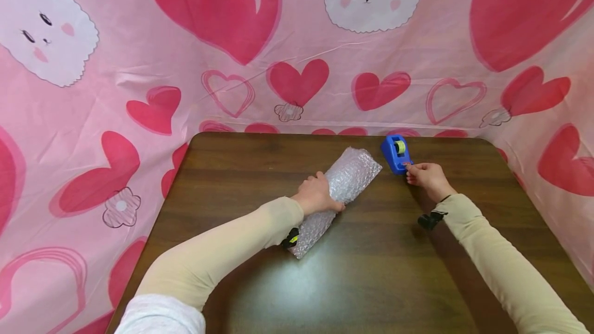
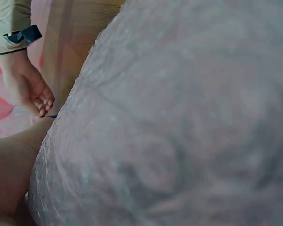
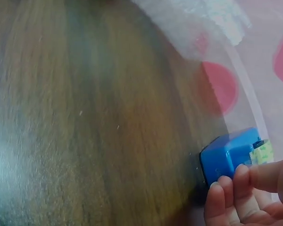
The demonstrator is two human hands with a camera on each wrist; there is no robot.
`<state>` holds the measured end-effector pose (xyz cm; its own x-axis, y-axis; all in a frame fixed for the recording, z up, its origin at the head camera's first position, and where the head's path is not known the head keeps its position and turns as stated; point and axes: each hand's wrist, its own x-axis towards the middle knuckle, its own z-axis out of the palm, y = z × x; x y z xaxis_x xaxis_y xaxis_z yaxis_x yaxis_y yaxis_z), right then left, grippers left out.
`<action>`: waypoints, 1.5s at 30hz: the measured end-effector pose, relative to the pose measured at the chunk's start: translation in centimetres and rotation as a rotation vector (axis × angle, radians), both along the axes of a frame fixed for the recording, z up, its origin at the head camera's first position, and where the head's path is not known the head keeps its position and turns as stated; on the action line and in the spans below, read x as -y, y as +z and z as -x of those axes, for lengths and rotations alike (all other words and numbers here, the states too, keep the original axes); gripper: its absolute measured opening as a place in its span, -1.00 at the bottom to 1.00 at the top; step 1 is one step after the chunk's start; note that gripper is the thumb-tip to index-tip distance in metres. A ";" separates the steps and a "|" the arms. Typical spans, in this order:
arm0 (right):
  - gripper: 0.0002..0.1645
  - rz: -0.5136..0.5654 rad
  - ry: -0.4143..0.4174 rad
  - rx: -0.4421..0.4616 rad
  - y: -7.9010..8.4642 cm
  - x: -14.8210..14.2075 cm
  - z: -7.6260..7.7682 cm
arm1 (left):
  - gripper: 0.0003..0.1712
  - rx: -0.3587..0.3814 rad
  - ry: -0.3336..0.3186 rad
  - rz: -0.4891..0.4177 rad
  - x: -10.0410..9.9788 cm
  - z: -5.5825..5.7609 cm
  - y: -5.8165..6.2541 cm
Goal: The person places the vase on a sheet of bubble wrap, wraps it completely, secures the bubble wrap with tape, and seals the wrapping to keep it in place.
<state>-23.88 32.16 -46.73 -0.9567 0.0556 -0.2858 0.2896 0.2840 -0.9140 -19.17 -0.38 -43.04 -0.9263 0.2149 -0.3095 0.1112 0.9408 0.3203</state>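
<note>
A long bundle of bubble wrap [image 1: 355, 174] lies slantwise on the table, and its contents cannot be made out. My left hand [image 1: 316, 195] grips it around the middle from above, thumb on the near side. The bubble wrap [image 2: 170, 117] fills most of the left wrist view. To the right stands a blue tape dispenser [image 1: 395, 159] with a yellow-green roll of tape [image 1: 400, 147]. At its front end, my right hand [image 1: 429, 179] pinches the tape's end between thumb and index finger. The right wrist view shows these fingertips meeting against the blue dispenser [image 3: 226, 157]; the tape end is mostly hidden.
The dark brown wooden table [image 1: 241, 169] has rounded far corners. A pink cloth [image 1: 315, 40] with red hearts and white fluffy faces hangs behind it and along both sides. The dispenser stands close to the far edge.
</note>
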 end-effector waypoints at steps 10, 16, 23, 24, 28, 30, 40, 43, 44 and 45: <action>-0.78 0.061 0.006 -0.003 -0.2 -0.1 0.1 | 0.09 -0.004 -0.002 -0.004 0.0 -0.1 0.1; -0.78 0.057 0.021 0.001 -0.3 -0.2 0.2 | 0.10 -0.003 -0.012 0.005 0.2 -0.1 0.3; -0.76 -0.001 0.021 -0.004 -0.8 0.1 0.4 | 0.05 -0.020 -0.007 0.001 0.3 -0.2 0.2; -0.77 -0.030 0.027 -0.007 -0.9 0.1 0.4 | 0.05 -0.022 -0.006 0.003 0.3 -0.2 0.2; -0.77 -0.115 0.039 -0.007 -0.9 -0.2 0.2 | 0.05 -0.012 -0.010 0.006 0.2 -0.1 0.2; -0.76 -0.126 0.049 -0.005 -0.9 -0.6 0.1 | 0.07 -0.007 -0.018 -0.003 0.2 0.0 0.2; -0.48 -0.182 0.113 -0.074 -0.5 -0.3 -0.4 | 0.09 0.003 -0.019 -0.004 0.2 0.3 0.3; -0.45 -0.326 0.101 -0.097 -0.5 0.2 -1.0 | 0.10 0.009 -0.017 -0.003 0.1 0.2 0.2; -0.44 -0.350 0.095 -0.104 -0.5 0.4 -1.2 | 0.10 0.009 -0.017 0.000 0.1 0.2 0.1; -0.44 -0.367 0.090 -0.113 -0.5 0.6 -1.3 | 0.10 0.010 -0.017 0.004 0.1 0.2 0.1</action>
